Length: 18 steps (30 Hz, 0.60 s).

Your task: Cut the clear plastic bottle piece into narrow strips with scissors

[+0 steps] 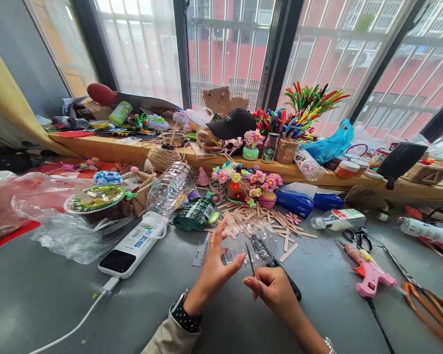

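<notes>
My left hand (pixel 214 268) has its fingers spread, with the fingertips beside a clear piece of plastic bottle (pixel 239 241); whether they touch it I cannot tell. Pinched in my right hand (pixel 275 290) is a slim, dark, pointed metal tool (pixel 250 258), its tip upward in front of the plastic. Its exact kind is not plain, since my fingers hide the lower end. A long black object (pixel 293 285) lies partly behind my right hand. Past the plastic, wooden craft sticks (pixel 288 252) are scattered, and a small ruler (pixel 200 250) lies left of my left hand.
On the right are a pink glue gun (pixel 371 273), large scissors (pixel 415 287) and small pliers (pixel 359 238). A white power bank (pixel 133 248) with a cable lies left. Behind stand a dark green bottle piece (pixel 194 214), bead flowers (pixel 268 184), blue tissue packs (pixel 295 200) and a crowded ledge (pixel 221 162).
</notes>
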Each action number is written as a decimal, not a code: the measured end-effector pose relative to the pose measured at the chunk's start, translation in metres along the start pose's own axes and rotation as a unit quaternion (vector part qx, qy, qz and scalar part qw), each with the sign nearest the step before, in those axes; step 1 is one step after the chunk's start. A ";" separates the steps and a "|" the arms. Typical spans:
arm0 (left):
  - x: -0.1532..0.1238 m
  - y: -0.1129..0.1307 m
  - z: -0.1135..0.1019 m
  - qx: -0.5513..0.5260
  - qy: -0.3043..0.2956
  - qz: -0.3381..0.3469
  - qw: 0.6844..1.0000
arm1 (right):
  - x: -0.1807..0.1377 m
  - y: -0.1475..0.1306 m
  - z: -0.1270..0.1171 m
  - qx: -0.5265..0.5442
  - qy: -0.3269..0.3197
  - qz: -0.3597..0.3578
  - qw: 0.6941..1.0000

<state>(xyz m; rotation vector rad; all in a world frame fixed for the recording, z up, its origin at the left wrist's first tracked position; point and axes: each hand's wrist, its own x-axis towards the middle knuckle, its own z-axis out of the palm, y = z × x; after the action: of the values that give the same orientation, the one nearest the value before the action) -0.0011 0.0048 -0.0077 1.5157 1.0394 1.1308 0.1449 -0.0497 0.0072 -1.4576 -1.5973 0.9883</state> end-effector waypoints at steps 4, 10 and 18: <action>0.000 0.002 0.000 0.008 0.020 0.015 1.000 | -0.001 0.000 0.001 -0.002 0.012 -0.005 1.000; 0.000 0.005 0.002 0.025 0.044 0.018 0.999 | 0.001 0.003 0.002 -0.013 0.010 -0.004 1.000; 0.000 0.001 0.001 0.033 0.025 0.022 0.999 | 0.000 0.006 0.002 -0.008 0.022 -0.017 1.000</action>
<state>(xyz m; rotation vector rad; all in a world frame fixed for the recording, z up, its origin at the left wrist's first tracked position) -0.0002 0.0040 -0.0064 1.5761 1.0928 1.1801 0.1459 -0.0491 0.0014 -1.4486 -1.5962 0.9207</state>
